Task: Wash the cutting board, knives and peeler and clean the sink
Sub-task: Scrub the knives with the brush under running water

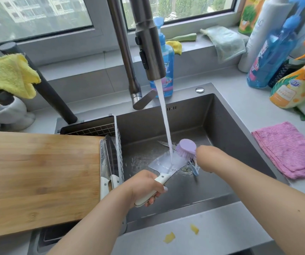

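Note:
My left hand [146, 186] grips the white handle of a broad knife [163, 164], whose blade lies under the running water in the steel sink [227, 133]. My right hand [206, 157] holds a purple scrubbing brush [185, 147] just above the blade; its fingers are mostly hidden behind the wrist. A second knife blade [163, 143] lies on the sink floor behind the stream. Something blue, perhaps the peeler [194, 169], rests by the drain. The wooden cutting board [41, 179] lies across the rack at left, with two white-handled knives [107, 162] beside it.
The faucet [149, 43] pours into the sink's middle. A blue soap bottle [166, 70] stands behind it. Spray bottles [293, 85] crowd the right counter, with a pink cloth [286, 150] nearer. A yellow cloth [8, 74] hangs at left. Yellow scraps [169, 238] lie on the front ledge.

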Demonstrator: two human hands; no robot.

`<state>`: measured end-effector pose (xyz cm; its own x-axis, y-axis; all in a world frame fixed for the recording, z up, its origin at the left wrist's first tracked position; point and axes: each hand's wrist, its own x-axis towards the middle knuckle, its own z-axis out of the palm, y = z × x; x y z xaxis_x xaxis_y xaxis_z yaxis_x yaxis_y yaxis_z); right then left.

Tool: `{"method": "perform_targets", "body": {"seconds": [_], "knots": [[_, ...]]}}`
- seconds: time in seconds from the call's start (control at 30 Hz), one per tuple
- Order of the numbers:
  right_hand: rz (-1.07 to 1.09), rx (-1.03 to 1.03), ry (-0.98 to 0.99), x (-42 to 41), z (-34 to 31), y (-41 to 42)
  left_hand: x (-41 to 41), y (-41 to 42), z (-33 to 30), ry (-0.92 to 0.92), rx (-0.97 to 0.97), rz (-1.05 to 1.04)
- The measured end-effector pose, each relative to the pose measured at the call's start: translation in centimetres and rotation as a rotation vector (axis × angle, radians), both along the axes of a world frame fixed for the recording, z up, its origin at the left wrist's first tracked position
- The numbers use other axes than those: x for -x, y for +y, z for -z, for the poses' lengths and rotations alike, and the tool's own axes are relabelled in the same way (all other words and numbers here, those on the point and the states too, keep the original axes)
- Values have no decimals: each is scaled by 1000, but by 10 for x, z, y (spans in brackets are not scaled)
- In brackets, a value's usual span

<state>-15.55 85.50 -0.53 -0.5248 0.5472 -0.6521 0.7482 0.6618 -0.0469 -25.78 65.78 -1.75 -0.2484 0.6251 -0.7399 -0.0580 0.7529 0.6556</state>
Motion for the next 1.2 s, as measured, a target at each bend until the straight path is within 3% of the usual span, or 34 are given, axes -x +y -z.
{"method": "perform_targets", "body": {"seconds": [0.1,0.27,0.43,0.6,1.03,1.2], "knots": [[112,-4,-55,-3,17,-4,3,-3,-3,58,30,4],[365,149,260,-17,38,-21,6,-6,-14,126,22,-35],[541,300,371,-19,47,-34,4,-5,-23,51,-71,-242],[603,363,495,-23,60,-42,8,-8,-28,-42,-133,-429],[798,469,611,-23,77,-46,39,-57,-57,-74,-367,-667],[823,459,601,-21,81,-46,58,-90,-65,113,-359,-767]]}}
